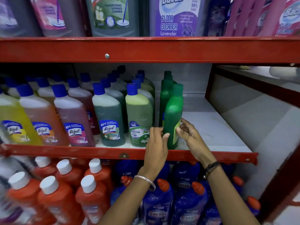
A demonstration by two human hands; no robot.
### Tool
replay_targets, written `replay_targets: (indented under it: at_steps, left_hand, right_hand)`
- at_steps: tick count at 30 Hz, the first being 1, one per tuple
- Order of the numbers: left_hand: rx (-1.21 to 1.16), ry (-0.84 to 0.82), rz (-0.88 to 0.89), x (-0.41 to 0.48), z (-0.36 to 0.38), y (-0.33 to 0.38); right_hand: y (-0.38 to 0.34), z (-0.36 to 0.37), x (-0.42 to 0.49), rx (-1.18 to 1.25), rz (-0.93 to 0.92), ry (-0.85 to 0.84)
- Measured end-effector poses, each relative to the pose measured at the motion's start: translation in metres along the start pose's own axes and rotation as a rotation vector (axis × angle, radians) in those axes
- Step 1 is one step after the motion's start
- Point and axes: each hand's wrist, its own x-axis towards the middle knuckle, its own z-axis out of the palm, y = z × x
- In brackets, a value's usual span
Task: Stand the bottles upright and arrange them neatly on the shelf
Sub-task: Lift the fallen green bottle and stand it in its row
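Green plastic, solid and dark, made up the bottle (172, 117) that both hands were on. It stood upright near the front edge of the middle shelf (215, 132), its green cap at the top and a yellow-green label turned towards the right hand. The left hand (155, 143) was pressed against the bottle's lower left side, thumb lying on the front of it and the other fingers (156, 129) curled round behind. The right hand (190, 135) met it from the other side, fingers (180, 129) half open with their tips touching the label, not wrapped round. A silver bangle (146, 181) sat on the left wrist and a dark band (211, 168) on the right.

Just behind the held bottle, beyond the fingertips, more green bottles (165, 88) stood upright in a line going back. Immediately left of the left hand's fingers stood a pale green floor cleaner with a blue cap (138, 117), and further left came rows of blue-capped bottles (73, 114) in dark green, pink, orange and yellow, all upright. To the right of the right hand the white shelf lay bare. Below the wrists, past the red shelf rail (97, 152), were orange bottles with white caps (55, 197) and blue bottles with red caps (186, 202). Above, large cleaner jugs (177, 17) stood on the top shelf.
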Motion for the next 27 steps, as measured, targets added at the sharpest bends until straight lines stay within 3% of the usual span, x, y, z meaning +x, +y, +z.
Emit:
replay_targets:
  at_steps: [5, 8, 12, 17, 27]
  left_hand:
    - [-0.083, -0.033, 0.016, -0.004, -0.005, -0.009]
    - [-0.137, -0.088, 0.020, -0.005, -0.006, -0.012]
    - [-0.158, -0.113, 0.044, -0.007, -0.007, -0.014]
    - [-0.250, -0.083, -0.115, 0.000, -0.006, -0.007]
    - [-0.226, -0.271, -0.210, 0.020, 0.003, -0.002]
  right_hand:
    - [-0.009, 0.019, -0.004, -0.083, -0.026, 0.034]
    - [-0.007, 0.026, -0.002, 0.047, -0.031, 0.113]
    - [-0.003, 0.014, 0.000, 0.143, -0.079, 0.049]
    - [0.001, -0.003, 0.005, 0.182, -0.080, 0.022]
    - [0.008, -0.011, 0.008, 0.047, -0.119, 0.057]
